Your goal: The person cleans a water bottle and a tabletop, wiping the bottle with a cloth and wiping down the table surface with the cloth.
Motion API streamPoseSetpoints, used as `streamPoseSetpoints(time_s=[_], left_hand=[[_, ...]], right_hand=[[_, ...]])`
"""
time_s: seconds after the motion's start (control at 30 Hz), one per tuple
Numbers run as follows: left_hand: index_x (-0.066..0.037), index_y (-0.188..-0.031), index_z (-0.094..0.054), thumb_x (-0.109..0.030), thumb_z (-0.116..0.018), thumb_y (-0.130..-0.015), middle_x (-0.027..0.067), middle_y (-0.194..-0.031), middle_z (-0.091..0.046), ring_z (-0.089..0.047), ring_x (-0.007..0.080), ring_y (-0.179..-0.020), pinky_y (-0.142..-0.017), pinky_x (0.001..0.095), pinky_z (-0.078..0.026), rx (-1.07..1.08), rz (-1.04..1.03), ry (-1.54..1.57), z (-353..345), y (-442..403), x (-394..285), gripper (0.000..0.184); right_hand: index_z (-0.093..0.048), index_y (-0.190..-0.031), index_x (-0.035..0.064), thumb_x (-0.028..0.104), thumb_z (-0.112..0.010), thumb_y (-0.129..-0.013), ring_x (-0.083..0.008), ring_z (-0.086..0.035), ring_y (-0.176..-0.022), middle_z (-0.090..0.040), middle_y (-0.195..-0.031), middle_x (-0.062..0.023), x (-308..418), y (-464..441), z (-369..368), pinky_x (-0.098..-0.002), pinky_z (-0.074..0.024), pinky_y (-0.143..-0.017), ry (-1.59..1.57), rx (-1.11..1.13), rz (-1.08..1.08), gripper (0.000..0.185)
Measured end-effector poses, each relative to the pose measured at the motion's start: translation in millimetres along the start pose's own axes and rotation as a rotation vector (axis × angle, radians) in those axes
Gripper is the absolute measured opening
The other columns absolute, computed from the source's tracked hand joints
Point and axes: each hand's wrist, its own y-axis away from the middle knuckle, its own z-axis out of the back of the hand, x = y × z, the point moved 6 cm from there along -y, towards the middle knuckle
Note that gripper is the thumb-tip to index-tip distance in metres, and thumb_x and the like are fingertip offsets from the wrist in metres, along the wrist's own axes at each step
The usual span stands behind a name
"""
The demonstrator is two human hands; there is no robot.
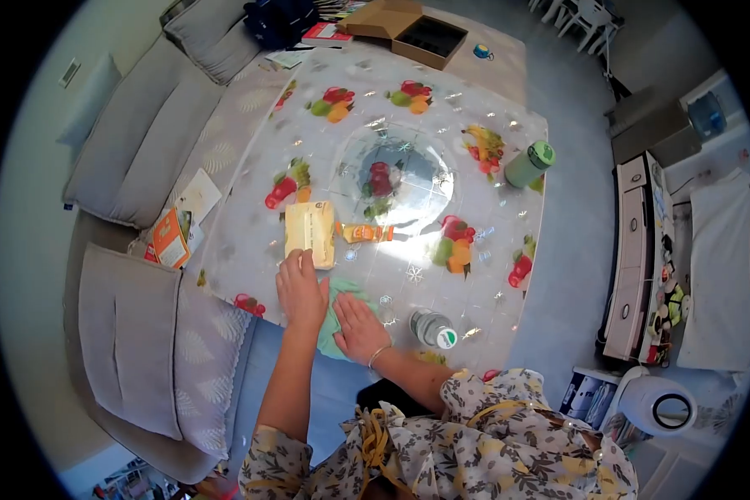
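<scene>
On the glossy tabletop (304,142), left fingers (293,267) spread on a boxy pack (310,227), right fingers (352,308) on cloth (328,340).

1 head-worn view — from above, facing forward and down, near table (246,250).

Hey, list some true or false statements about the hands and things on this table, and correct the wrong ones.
1. The left hand has its fingers on the pale-yellow rectangular pack. True.
2. The right hand rests on a red cloth. False: the right hand rests on a light-green cloth.
3. The clear plastic bottle with a green-and-white cap is nearer the right hand than the left. True.
4. The green cylindrical bottle is on the sofa. False: the green cylindrical bottle is on the fruit-printed table.
5. An orange packet lies beside the pack. True.
</scene>
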Motion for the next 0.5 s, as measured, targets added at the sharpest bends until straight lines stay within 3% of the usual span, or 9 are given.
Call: streamPoseSetpoints(time_s=[0.13,0.2,0.23,0.37,0.43,0.5], left_hand=[[-0.008,-0.105,-0.064,-0.015,-0.077,-0.074,0.0109,-0.103,-0.062,-0.058,0.0315,-0.100,-0.084,0.0440,-0.043,-0.033,-0.116,-0.127,-27,-13,10,0.035],[-0.010,-0.091,-0.065,-0.013,-0.076,-0.074,0.0068,-0.096,-0.063,-0.058,0.0278,-0.094,-0.084,0.0456,-0.042,0.223,-0.075,-0.107,-44,-17,24,0.020],[-0.012,-0.081,-0.064,-0.013,-0.075,-0.075,0.0043,-0.090,-0.063,-0.059,0.0272,-0.081,-0.076,0.0443,-0.045,0.118,-0.140,-0.084,-37,-24,21,0.012],[-0.013,-0.082,-0.065,-0.016,-0.073,-0.078,0.0049,-0.085,-0.062,-0.060,0.0282,-0.070,-0.065,0.0426,-0.047,0.072,-0.179,-0.118,-19,-69,11,0.010],[-0.013,-0.083,-0.064,-0.017,-0.073,-0.079,0.0061,-0.085,-0.061,-0.060,0.0296,-0.062,-0.056,0.0411,-0.047,-0.065,-0.308,-0.017,-7,-104,-14,0.011],[-0.012,-0.081,-0.062,-0.017,-0.073,-0.080,0.0065,-0.084,-0.059,-0.061,0.0284,-0.062,-0.056,0.0410,-0.048,-0.111,-0.428,0.086,-12,-136,-41,0.012]], right_hand=[[-0.037,-0.146,-0.0075,0.033,-0.054,-0.094,-0.0349,-0.025,-0.148,-0.031,-0.156,-0.0225,-4,-1,1,-0.0447,-0.0208,-0.121,-0.047,0.077,-0.045,0.068],[-0.038,-0.146,-0.0064,0.033,-0.054,-0.094,-0.0340,-0.024,-0.148,-0.033,-0.156,-0.0210,-3,0,1,-0.0442,-0.0199,-0.121,-0.069,0.064,-0.026,0.067],[-0.038,-0.146,-0.0064,0.033,-0.054,-0.094,-0.0340,-0.024,-0.148,-0.033,-0.156,-0.0210,-4,0,2,-0.0442,-0.0199,-0.121,-0.079,0.047,-0.039,0.067],[-0.037,-0.146,-0.0046,0.032,-0.055,-0.093,-0.0315,-0.024,-0.148,-0.032,-0.156,-0.0198,-11,0,3,-0.0429,-0.0195,-0.122,-0.166,0.030,-0.065,0.066],[-0.037,-0.145,-0.0041,0.031,-0.056,-0.093,-0.0309,-0.025,-0.148,-0.032,-0.156,-0.0200,-9,5,-1,-0.0426,-0.0196,-0.122,-0.276,0.057,-0.095,0.066],[-0.036,-0.145,-0.0043,0.029,-0.056,-0.092,-0.0304,-0.026,-0.147,-0.033,-0.156,-0.0198,-8,3,4,-0.0424,-0.0201,-0.122,-0.165,-0.004,-0.063,0.066]])
